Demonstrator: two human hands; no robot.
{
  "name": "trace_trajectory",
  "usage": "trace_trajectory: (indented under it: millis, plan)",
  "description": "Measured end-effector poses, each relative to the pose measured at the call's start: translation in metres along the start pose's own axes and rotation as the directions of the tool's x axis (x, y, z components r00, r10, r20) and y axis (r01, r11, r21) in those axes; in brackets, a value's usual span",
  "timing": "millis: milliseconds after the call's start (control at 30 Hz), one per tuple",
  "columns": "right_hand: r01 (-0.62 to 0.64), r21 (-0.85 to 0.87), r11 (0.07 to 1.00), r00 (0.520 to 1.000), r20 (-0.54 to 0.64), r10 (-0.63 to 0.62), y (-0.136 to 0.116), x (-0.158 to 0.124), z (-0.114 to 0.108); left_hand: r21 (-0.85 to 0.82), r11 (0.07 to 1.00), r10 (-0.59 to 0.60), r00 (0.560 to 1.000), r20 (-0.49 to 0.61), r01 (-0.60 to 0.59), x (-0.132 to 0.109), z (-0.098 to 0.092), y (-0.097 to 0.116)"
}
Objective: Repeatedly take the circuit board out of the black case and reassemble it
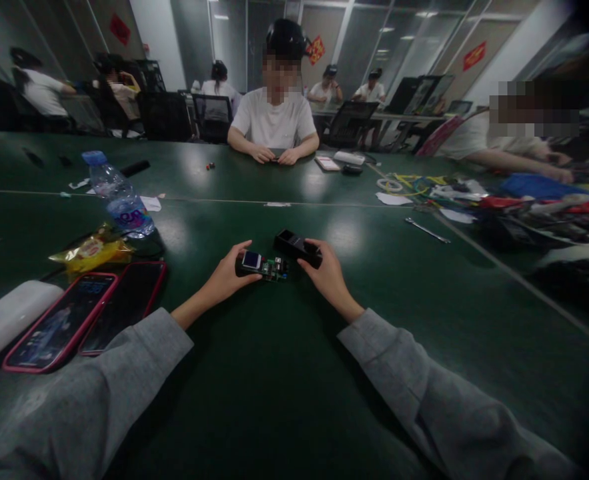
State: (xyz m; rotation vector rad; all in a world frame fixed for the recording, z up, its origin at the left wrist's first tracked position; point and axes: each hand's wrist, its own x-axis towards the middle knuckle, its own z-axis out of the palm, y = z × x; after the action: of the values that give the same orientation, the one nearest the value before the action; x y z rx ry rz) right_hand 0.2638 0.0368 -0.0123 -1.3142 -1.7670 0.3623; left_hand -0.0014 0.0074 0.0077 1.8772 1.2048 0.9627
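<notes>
Between the thumb and fingers of my left hand [228,275] is a small green circuit board [273,269] with a little screen at its left end. Part of a dark backing shows under that screen. My right hand [328,272] grips a black plastic housing [294,245] by its near right end; a rectangular window shows at the housing's far left end. The board and the housing are held close together, low over the green table [264,387]. Whether they touch, I cannot tell.
On the left are two red-edged phones [64,323], a white power bank [12,320], a yellow wrapper [92,252] and a tilted plastic bottle [119,197]. At right lie a wrench [427,231], tangled cables [409,185] and a cluttered pile [539,207]. A person [274,120] sits opposite.
</notes>
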Motion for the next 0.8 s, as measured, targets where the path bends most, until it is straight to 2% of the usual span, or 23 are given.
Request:
trace_trajectory:
  millis: [367, 600, 700, 800]
  plan:
    - [0.006, -0.007, 1.0, 1.0, 0.023, -0.006, -0.002, -0.002, 0.001, 0.025, 0.999, 0.031, 0.998, 0.06, -0.033, -0.002, -0.002, 0.004]
    - [0.06, 0.014, 0.998, 0.997, 0.047, -0.061, -0.004, -0.003, 0.002, 0.064, 0.995, 0.068, 0.996, 0.05, -0.071, 0.0, -0.001, -0.001]
    - [0.057, 0.017, 0.998, 0.998, 0.01, -0.057, -0.006, -0.002, 0.001, 0.087, 0.993, 0.074, 0.996, 0.048, -0.078, 0.0, -0.001, -0.001]
    - [0.084, 0.065, 0.994, 0.993, -0.093, -0.078, -0.016, -0.004, -0.003, 0.1, 0.992, 0.074, 0.996, 0.045, -0.078, 0.0, 0.0, -0.002]
